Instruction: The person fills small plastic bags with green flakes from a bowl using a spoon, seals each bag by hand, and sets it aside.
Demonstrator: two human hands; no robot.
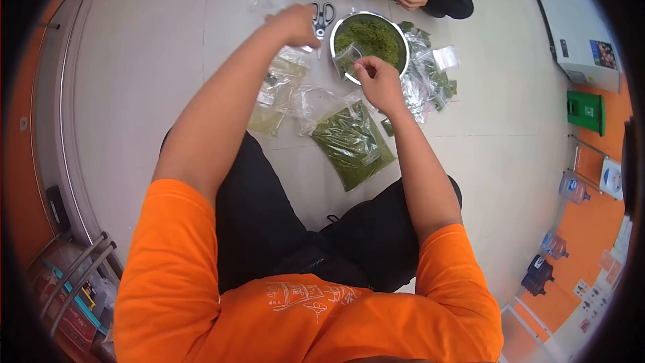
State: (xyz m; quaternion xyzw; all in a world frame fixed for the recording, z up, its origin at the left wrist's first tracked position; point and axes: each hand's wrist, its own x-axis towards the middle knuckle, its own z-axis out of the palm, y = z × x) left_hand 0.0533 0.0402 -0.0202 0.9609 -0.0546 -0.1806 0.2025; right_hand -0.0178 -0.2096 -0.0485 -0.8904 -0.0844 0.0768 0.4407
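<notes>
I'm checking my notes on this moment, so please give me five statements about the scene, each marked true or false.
1. The right hand holds a small clear bag at the metal bowl. True.
2. The scissors are inside the bowl. False: they are outside it, beside the left hand.
3. The large bag of green contents lies on the floor. True.
4. The bin is red. False: it is green.
5. The orange shirt has white markings. True.

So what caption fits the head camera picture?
Right hand holds a clear plastic bag over a metal bowl of green flakes; left hand near scissors.
</notes>
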